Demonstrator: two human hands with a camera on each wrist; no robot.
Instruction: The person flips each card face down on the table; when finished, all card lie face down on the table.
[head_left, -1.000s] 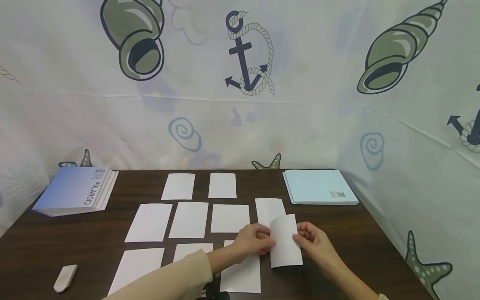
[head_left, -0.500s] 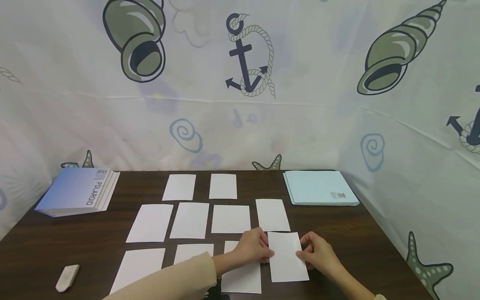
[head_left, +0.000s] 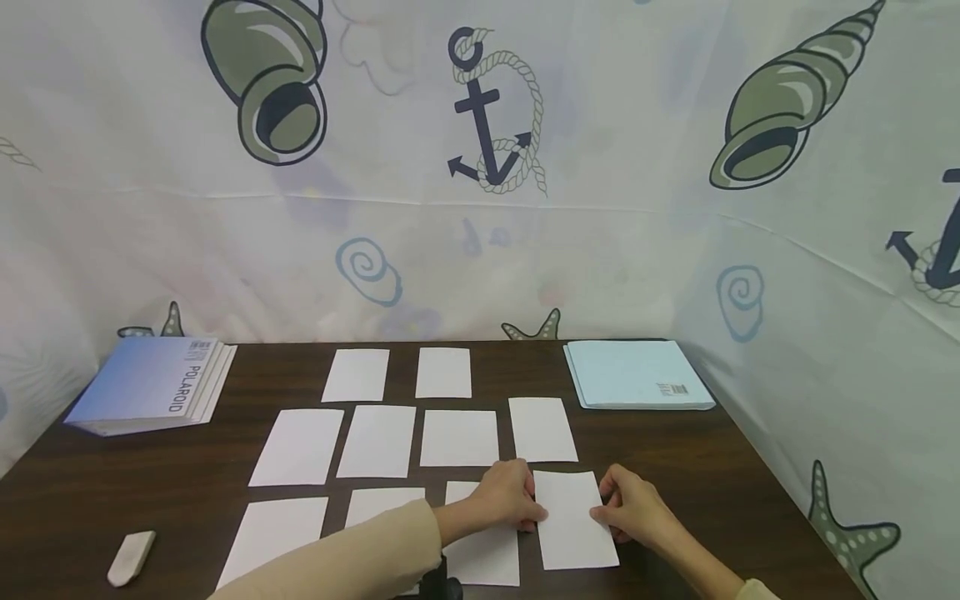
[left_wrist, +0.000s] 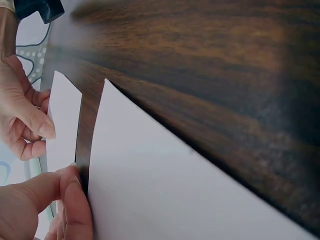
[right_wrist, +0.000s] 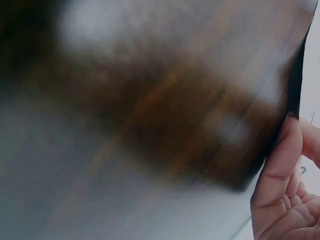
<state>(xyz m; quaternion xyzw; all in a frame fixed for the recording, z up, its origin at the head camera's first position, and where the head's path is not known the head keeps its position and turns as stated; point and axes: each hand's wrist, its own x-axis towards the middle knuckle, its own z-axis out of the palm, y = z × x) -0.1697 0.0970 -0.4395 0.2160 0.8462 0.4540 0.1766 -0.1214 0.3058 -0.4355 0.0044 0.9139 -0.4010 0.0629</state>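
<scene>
A blank white card (head_left: 576, 525) is held between both hands at the front right of the table in the head view. My left hand (head_left: 507, 495) pinches its left edge, and my right hand (head_left: 636, 505) pinches the right edge with the thumb on top. The left wrist view shows this same card (left_wrist: 65, 120) between the two hands. Another white card (head_left: 486, 557) lies just left of it, partly covered by my left hand and wrist. Behind the held card lies one more card (head_left: 543, 429). In the right wrist view the thumb and fingers (right_wrist: 280, 170) show at a dark edge.
Several white cards (head_left: 375, 442) lie in rows on the dark wooden table (head_left: 187, 467). A blue POLAROID-labelled stack (head_left: 142, 383) stands at the back left, a light-blue stack (head_left: 637, 373) at the back right. A small white block (head_left: 131, 558) lies front left. A patterned cloth (head_left: 600, 250) hangs behind.
The held card, bent and raised a second ago, has come down toward the front and now looks flat. Both hands have moved slightly nearer with it, uncovering the card behind.
</scene>
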